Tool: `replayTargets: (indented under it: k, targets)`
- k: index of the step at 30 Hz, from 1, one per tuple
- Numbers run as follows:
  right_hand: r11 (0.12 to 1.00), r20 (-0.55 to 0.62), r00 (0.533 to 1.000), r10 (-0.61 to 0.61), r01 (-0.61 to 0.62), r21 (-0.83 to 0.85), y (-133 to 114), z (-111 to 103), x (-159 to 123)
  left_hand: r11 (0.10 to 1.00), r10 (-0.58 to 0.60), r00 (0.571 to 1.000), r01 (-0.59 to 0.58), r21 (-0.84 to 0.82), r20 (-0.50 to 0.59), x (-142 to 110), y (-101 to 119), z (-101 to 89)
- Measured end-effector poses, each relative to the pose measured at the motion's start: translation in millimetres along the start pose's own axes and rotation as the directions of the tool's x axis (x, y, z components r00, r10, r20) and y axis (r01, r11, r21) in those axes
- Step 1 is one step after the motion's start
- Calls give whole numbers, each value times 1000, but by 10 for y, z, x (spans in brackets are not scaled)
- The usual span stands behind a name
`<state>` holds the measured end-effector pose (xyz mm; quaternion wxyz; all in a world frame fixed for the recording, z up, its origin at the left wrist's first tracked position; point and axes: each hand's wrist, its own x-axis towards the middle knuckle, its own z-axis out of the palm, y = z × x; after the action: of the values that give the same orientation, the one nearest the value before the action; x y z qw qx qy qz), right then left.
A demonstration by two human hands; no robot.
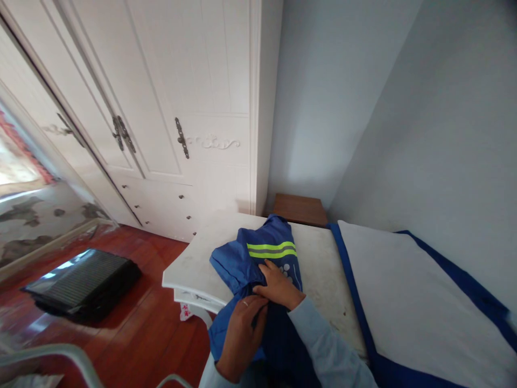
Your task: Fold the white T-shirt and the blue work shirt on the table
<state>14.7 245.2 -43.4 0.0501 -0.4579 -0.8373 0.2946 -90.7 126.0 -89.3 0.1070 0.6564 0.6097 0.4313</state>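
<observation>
A blue work jacket (274, 237) lies bunched on the white table, with a yellow-green and grey reflective stripe across it and pale round marks beneath the stripe. Its lower part hangs over the near edge towards me. My left hand (245, 330), with a ring on one finger, is closed in a pinch on the cloth; its fingertips meet the other hand. Resting on the jacket just below the stripe, my right hand (280, 285) grips a fold between thumb and fingers. What lies between the fingertips of both hands is hidden.
The white table (194, 264) stands by a white wardrobe (218, 178). To the right lies a white board or sheet (404, 291) with blue edging. A brown wooden box-like piece (299, 207) sits behind. On the red floor is a black plastic-wrapped item (84, 283), near a curved pale rail (60, 350).
</observation>
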Motion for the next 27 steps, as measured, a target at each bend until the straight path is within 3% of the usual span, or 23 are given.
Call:
replayTargets:
  k: [5, 8, 10, 11, 13, 16, 18, 20, 23, 25, 27]
  targets:
    - [996, -160, 987, 11, -25, -81, -86, 154, 67, 979, -197, 973, 201, 19, -121, -17, -378, -24]
    - [998, -232, 972, 40, -30, 48, -69, 88, 126, 976, -210, 972, 214, 35, -102, -24, -501, -9]
    - [974, -291, 956, 33, 34, 222, -38, -34, 165, 977, -203, 975, 207, 43, -94, -37, -542, 10]
    - [934, -335, 942, 35, 89, 347, -18, -110, 177, 978, -197, 975, 203, 52, -100, -44, -556, 23]
    - [774, -406, 909, 91, 192, 604, 39, -280, 172, 978, -178, 977, 189, 92, -113, -55, -580, 54]
    - [396, -454, 849, 270, 332, 856, 252, -543, 43, 967, -143, 985, 160, 200, -97, -52, -610, 87]
    - [287, -517, 752, 408, 432, 855, 540, -683, -148, 949, -142, 987, 158, 271, -80, -32, -623, 82]
    - [381, -598, 567, 566, 464, 800, 937, -740, -421, 929, -160, 984, 175, 327, -73, 4, -629, 51]
    - [476, -594, 432, 679, 357, 804, 1556, -618, -904, 892, -214, 974, 225, 392, -73, 91, -628, -22]
    - [466, -565, 368, 738, 328, 822, 1841, -436, -1186, 860, -261, 962, 269, 433, -79, 167, -618, -69]
    - [403, -518, 308, 798, 367, 838, 1963, -255, -1379, 831, -311, 947, 311, 462, -77, 245, -600, -106]
